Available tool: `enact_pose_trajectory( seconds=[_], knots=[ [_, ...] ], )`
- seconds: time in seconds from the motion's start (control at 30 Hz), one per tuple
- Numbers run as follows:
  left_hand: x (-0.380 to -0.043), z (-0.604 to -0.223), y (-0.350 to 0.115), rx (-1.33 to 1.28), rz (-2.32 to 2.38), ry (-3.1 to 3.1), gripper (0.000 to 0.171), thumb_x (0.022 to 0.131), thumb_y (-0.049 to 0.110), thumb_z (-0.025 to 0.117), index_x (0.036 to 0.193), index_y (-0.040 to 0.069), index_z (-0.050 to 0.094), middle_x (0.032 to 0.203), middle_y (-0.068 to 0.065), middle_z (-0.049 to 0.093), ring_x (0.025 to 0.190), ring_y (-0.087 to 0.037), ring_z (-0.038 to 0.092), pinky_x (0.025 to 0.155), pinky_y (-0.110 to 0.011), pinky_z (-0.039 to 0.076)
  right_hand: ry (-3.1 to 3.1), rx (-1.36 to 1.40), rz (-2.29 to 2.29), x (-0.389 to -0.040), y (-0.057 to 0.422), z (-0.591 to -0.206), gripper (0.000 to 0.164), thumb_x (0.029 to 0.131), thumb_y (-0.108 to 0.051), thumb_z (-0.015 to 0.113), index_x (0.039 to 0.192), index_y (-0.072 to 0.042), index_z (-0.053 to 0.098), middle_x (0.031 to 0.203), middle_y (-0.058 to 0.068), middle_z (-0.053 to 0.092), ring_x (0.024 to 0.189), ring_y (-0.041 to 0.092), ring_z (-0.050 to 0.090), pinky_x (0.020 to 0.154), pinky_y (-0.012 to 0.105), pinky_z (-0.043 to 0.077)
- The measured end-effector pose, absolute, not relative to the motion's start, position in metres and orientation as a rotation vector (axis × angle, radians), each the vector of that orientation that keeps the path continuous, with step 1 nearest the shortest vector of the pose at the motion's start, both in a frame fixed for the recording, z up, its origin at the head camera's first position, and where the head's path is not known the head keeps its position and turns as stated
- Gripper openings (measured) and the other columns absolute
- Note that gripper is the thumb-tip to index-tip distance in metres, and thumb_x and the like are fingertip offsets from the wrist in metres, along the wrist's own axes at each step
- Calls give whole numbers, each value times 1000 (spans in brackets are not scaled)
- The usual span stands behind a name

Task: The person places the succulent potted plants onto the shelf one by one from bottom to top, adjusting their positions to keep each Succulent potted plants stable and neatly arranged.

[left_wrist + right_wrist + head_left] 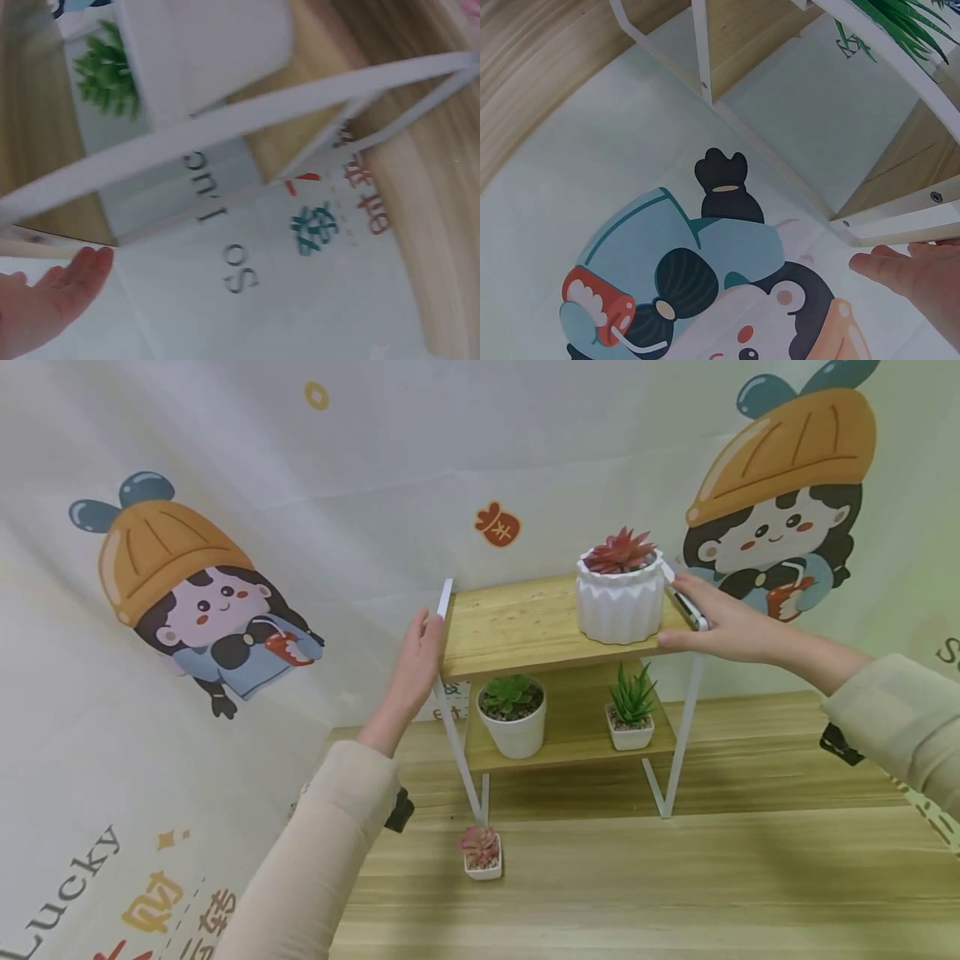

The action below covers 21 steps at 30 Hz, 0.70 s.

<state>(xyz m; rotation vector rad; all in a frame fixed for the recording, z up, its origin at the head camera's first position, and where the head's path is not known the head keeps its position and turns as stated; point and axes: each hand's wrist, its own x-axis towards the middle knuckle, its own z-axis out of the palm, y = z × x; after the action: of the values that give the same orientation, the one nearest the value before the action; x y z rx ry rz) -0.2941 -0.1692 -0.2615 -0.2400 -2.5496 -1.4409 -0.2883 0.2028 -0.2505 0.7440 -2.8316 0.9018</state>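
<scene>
A two-tier wooden shelf [510, 627] with a white metal frame [680, 735] stands upright between my hands. My left hand [416, 660] rests against the left end of its top tier, fingers extended; the left wrist view shows the fingertips [94, 262] at the frame's edge. At the right end, my right hand [731, 618] touches the top tier with its fingers stretched along the side and its thumb by the front edge. Close to that thumb, a white ribbed pot [619, 602] with a red succulent [621, 552] sits on the top tier.
On the lower tier are a round white pot [517, 731] with a green succulent and a small square pot [630, 737] with a spiky plant. A tiny pink succulent [480, 847] stands on the wooden table [600, 885] in front. Printed cloth [390, 518] hangs behind.
</scene>
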Motion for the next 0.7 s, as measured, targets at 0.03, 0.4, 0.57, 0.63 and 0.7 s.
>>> enact_pose_trajectory(
  seconds=[0.03, 0.4, 0.57, 0.63, 0.7],
  knots=[
    [-290, -270, -175, -278, -1438, -2533, 62, 99, 45, 23, 147, 7, 13, 147, -19, 25, 133, -33, 28, 110, -46, 22, -2833, 742, 902, -288, 203, -250, 86, 84, -39, 62, 145, -1, 14, 149, 27, 7, 132, 46, 17, 98, 63, 25],
    [-230, -427, -214, -357, -1525, -2865, 68, 98, 38, 37, 145, -1, 10, 145, -29, 22, 126, -48, 31, 102, -60, 27, -2831, 721, 969, -287, 204, -251, 80, 88, -37, 56, 146, -3, 12, 151, 24, 2, 135, 46, 10, 102, 66, 17],
    [-205, -480, -213, -303, -1633, -2879, 84, 87, 32, 61, 143, -6, 12, 144, -30, 21, 121, -48, 35, 95, -60, 36, -2830, 728, 986, -287, 202, -250, 80, 88, -37, 56, 146, -3, 12, 150, 25, 4, 135, 45, 10, 102, 65, 17],
    [-200, -495, -212, -285, -1648, -2833, 93, 79, 30, 71, 143, -6, 13, 143, -30, 24, 121, -46, 37, 96, -58, 36, -2823, 737, 1004, -287, 202, -250, 79, 89, -36, 55, 146, -3, 12, 150, 25, 4, 134, 45, 11, 102, 65, 18],
    [-197, -506, -210, -279, -1643, -2798, 101, 72, 25, 78, 142, -7, 13, 141, -30, 28, 120, -44, 40, 98, -57, 34, -2824, 738, 1011, -287, 202, -250, 79, 89, -37, 55, 146, -4, 12, 150, 25, 4, 135, 45, 11, 101, 66, 18]
  ],
)
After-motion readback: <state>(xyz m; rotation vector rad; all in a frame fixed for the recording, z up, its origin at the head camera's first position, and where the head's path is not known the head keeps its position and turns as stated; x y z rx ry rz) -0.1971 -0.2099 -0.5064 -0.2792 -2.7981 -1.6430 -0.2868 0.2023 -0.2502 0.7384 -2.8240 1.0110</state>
